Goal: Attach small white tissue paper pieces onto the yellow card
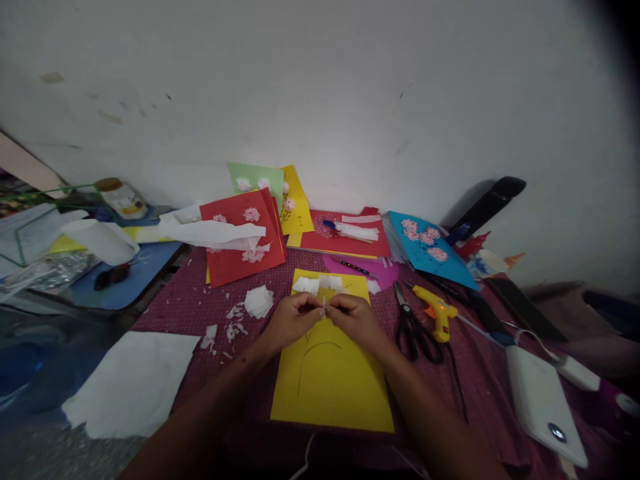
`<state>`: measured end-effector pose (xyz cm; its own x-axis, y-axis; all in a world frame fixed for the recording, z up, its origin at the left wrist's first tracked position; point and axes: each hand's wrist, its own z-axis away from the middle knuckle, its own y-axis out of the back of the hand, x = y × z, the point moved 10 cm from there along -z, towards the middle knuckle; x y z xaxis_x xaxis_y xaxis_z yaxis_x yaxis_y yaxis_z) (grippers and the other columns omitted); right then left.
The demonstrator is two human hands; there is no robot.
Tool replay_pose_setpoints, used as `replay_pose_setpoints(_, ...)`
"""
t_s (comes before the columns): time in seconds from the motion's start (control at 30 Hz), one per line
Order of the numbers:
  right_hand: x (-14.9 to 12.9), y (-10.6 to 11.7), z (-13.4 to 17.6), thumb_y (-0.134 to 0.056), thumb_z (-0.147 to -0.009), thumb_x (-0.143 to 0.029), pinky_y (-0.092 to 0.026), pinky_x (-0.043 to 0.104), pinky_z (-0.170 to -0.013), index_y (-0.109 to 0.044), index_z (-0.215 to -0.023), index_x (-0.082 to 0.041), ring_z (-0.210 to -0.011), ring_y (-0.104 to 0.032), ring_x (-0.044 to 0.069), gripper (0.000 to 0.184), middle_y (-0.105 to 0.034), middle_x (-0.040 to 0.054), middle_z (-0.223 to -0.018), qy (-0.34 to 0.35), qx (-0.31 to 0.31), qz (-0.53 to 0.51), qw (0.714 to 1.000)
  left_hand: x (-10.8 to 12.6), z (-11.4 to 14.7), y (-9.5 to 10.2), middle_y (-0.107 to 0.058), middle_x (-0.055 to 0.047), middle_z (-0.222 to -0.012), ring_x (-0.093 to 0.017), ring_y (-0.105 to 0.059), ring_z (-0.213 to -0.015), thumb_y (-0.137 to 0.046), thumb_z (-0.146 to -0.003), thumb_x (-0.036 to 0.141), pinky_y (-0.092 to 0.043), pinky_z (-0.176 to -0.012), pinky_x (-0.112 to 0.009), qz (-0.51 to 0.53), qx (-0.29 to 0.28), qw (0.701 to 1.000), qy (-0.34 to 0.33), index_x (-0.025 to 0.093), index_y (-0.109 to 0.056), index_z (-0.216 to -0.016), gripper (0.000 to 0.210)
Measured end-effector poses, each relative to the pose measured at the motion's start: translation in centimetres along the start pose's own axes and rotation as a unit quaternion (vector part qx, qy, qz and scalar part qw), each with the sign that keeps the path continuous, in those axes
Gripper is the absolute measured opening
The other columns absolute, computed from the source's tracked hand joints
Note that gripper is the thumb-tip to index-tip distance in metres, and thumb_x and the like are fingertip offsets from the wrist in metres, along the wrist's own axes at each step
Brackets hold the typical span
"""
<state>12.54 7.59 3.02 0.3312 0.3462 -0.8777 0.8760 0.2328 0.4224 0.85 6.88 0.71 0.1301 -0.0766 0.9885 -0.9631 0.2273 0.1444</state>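
Observation:
My left hand (296, 319) and my right hand (354, 316) meet above a yellow sheet of paper (340, 393) with thin dark lines drawn on it. Thumbs and fingertips of both hands pinch a small white piece of tissue paper (324, 308) between them; most of it is covered by the fingers. Folded white tissue pieces (307, 285) lie along the sheet's far edge. Left of the sheet rests a stack of cut white tissue (259, 302), with torn scraps (236, 329) beside it.
Black scissors (415, 330) and a yellow glue gun (436, 311) lie to the right, near a white power bank (545, 403). Red (240, 257) and blue (425, 243) cards with pink tissue flowers lean at the back. A large white tissue sheet (135, 383) hangs over the left table edge.

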Motion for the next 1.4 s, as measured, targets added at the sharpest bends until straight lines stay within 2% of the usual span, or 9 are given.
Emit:
replay_pose_setpoints(0.2,-0.3,-0.3,0.2,-0.053,-0.082,-0.019,-0.035,0.023,-0.059,-0.059,-0.065,-0.017,-0.060,-0.048,0.011,0.018,-0.054,-0.0016,-0.062,0.026,-0.006,0.038,0.999,-1.0,-0.2,0.1,-0.060,0.000,-0.069,-0.010,-0.053,-0.060,-0.059,-0.079,0.030,-0.043,-0.056,-0.020,0.004,0.007,1.000,0.018,0.014,-0.062,-0.077,0.016)
replay_pose_setpoints(0.37,0.4,-0.1,0.1,-0.053,-0.082,-0.023,-0.034,0.023,-0.055,-0.056,-0.062,-0.018,-0.057,-0.044,0.011,0.021,-0.048,-0.0025,-0.059,-0.019,-0.006,-0.003,1.000,-1.1,-0.2,0.1,-0.059,0.000,-0.066,-0.009,-0.054,-0.056,-0.059,-0.077,0.026,-0.044,-0.053,-0.020,0.036,0.003,0.999,0.041,0.014,-0.060,-0.076,0.012)
replay_pose_setpoints(0.7,1.7,0.8,0.1,-0.054,-0.080,-0.025,-0.037,0.022,-0.053,-0.057,-0.064,-0.018,-0.054,-0.048,0.011,0.018,-0.053,-0.0018,-0.057,-0.077,0.011,-0.092,0.993,-0.9,-0.3,0.4,-0.063,-0.002,-0.066,-0.010,-0.056,-0.054,-0.061,-0.078,0.029,-0.044,-0.053,-0.022,0.103,-0.001,0.994,0.047,0.013,-0.058,-0.076,0.016)
replay_pose_setpoints(0.83,2.9,1.5,0.0,-0.054,-0.079,-0.024,-0.037,0.022,-0.050,-0.059,-0.067,-0.017,-0.050,-0.048,0.011,0.014,-0.056,-0.0014,-0.057,-0.112,0.036,-0.148,0.982,-1.3,-0.4,0.9,-0.065,-0.002,-0.066,-0.010,-0.056,-0.054,-0.061,-0.077,0.027,-0.045,-0.053,-0.022,0.147,0.025,0.988,0.048,0.013,-0.057,-0.074,0.014)
replay_pose_setpoints(1.0,2.9,1.7,0.0,-0.055,-0.076,-0.024,-0.038,0.023,-0.050,-0.060,-0.067,-0.017,-0.049,-0.050,0.011,0.012,-0.057,-0.0010,-0.055,-0.129,0.037,-0.166,0.977,-2.2,-0.6,1.5,-0.065,-0.002,-0.063,-0.011,-0.058,-0.055,-0.063,-0.072,0.023,-0.046,-0.053,-0.023,0.193,0.058,0.978,0.058,0.014,-0.056,-0.069,0.011)
replay_pose_setpoints(1.17,2.6,2.2,0.1,-0.052,-0.075,-0.021,-0.037,0.022,-0.050,-0.060,-0.066,-0.017,-0.049,-0.049,0.011,0.013,-0.055,-0.0017,-0.051,-0.127,0.039,-0.166,0.977,-2.7,-0.6,2.8,-0.065,0.000,-0.061,-0.009,-0.054,-0.046,-0.059,-0.068,0.017,-0.042,-0.047,-0.021,0.203,0.124,0.969,0.064,0.015,-0.052,-0.064,0.009)
replay_pose_setpoints(1.23,3.1,1.7,0.2,-0.051,-0.074,-0.020,-0.034,0.021,-0.047,-0.059,-0.064,-0.017,-0.046,-0.047,0.010,0.013,-0.052,-0.0030,-0.048,-0.143,0.007,-0.147,0.979,-2.7,-0.5,3.1,-0.065,0.000,-0.062,-0.008,-0.054,-0.045,-0.059,-0.067,0.016,-0.042,-0.046,-0.021,0.209,0.137,0.966,0.068,0.015,-0.050,-0.062,0.010)
replay_pose_setpoints(1.33,4.0,-0.2,0.3,-0.052,-0.070,-0.017,-0.031,0.021,-0.044,-0.061,-0.060,-0.017,-0.044,-0.044,0.009,0.013,-0.053,-0.0030,-0.049,-0.161,-0.094,-0.072,0.980,-2.5,-0.6,2.6,-0.063,0.001,-0.061,-0.009,-0.054,-0.045,-0.059,-0.066,0.018,-0.043,-0.046,-0.022,0.223,0.119,0.965,0.074,0.016,-0.049,-0.061,0.011)
replay_pose_setpoints(1.4,3.9,-0.2,0.1,-0.054,-0.069,-0.016,-0.032,0.021,-0.047,-0.065,-0.062,-0.017,-0.050,-0.048,0.010,0.013,-0.059,-0.0013,-0.057,-0.136,-0.099,-0.014,0.986,-2.5,-0.6,2.1,-0.061,0.001,-0.060,-0.009,-0.055,-0.047,-0.061,-0.065,0.019,-0.043,-0.047,-0.023,0.235,0.100,0.964,0.081,0.016,-0.049,-0.062,0.012)
